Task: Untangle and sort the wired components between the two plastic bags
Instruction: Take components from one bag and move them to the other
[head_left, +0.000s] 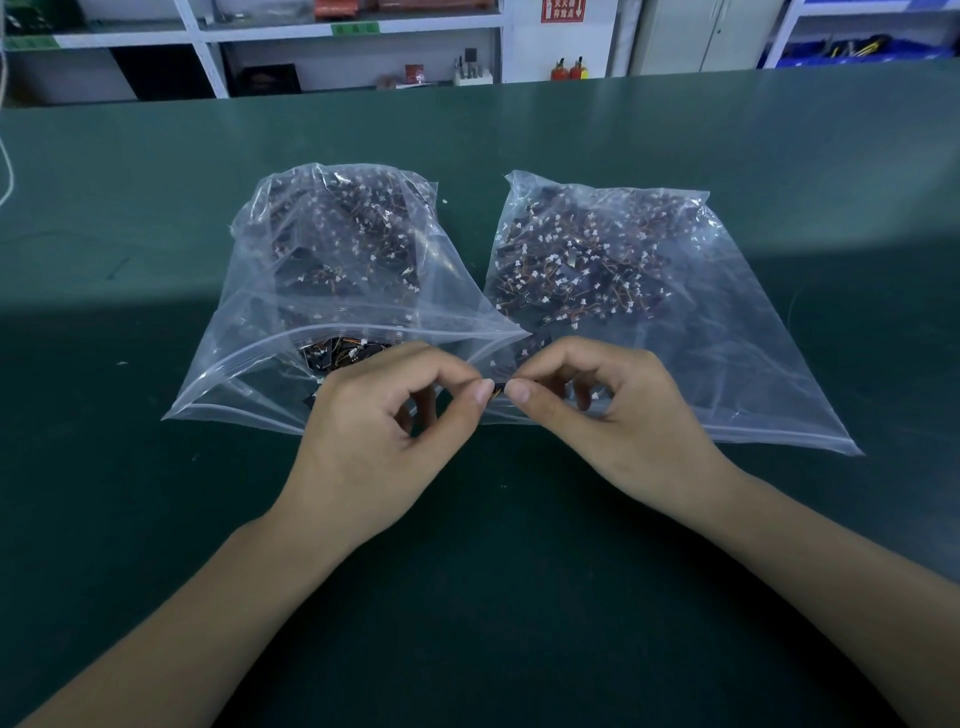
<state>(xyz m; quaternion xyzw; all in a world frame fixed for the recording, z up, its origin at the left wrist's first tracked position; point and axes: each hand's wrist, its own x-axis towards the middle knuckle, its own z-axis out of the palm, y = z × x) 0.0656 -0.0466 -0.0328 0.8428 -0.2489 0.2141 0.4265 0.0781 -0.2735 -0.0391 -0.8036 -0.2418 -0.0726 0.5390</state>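
The left hand (379, 441) and the right hand (613, 415) pinch together one small wired component (497, 391) between their fingertips, above the green table (156, 208), in front of the left bag (249, 374) and the right bag (727, 364), both full of such components.

A dark green table (779, 156) fills most of the frame, with a band of brighter light across its middle. Along the top edge stands white shelving (208, 57) with dark boxes in its lower bays, and a small red packet (414, 71) sits near top centre beside a white holder of tools (471, 70). Two red extinguishers (568, 69) stand below a red sign (562, 10), with a pale cabinet (701, 34) and blue bins (862, 49) at the upper right.
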